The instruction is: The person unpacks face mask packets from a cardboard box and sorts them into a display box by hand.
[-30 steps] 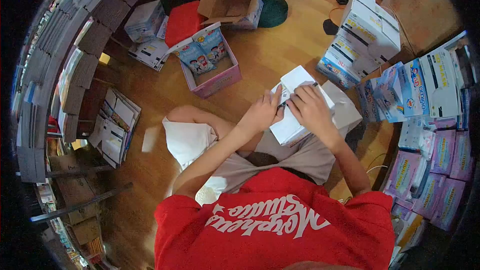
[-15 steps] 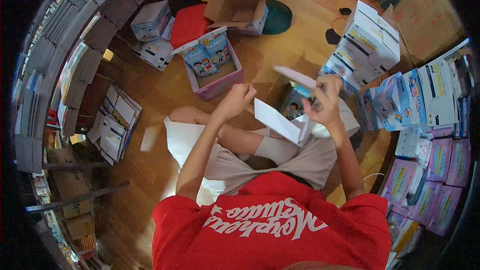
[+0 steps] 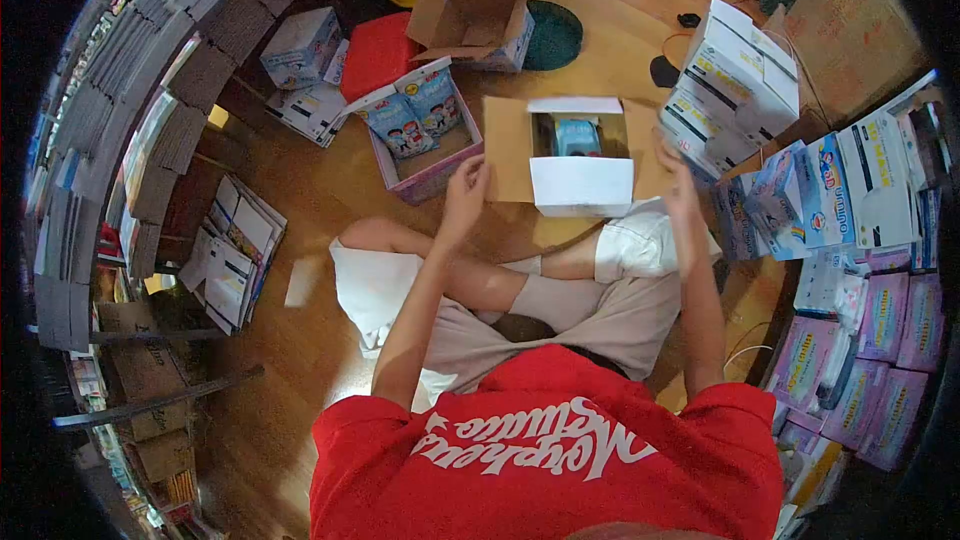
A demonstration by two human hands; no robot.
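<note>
In front of my crossed legs stands an open cardboard box (image 3: 582,184), white outside and brown inside, its four flaps spread outward. A blue packet (image 3: 576,137) shows inside it. My left hand (image 3: 466,194) is closed at the outer edge of the brown left flap (image 3: 510,152). On the other side, my right hand (image 3: 677,180) holds the edge of the brown right flap (image 3: 645,152). Left of the box, a pink box (image 3: 437,181) contains blue packets (image 3: 418,117) printed with cartoon children.
A red stool (image 3: 383,55), an open brown carton (image 3: 470,22) and a dark green round thing (image 3: 553,35) are farther back. White boxes (image 3: 740,70) and purple packs (image 3: 805,360) are stacked on the right. Piles of books (image 3: 130,70) line the left.
The white flaps were raised and blurred near my right hand; now all flaps lie spread out. My left hand has moved slightly left and down to the left flap, my right hand slightly right.
</note>
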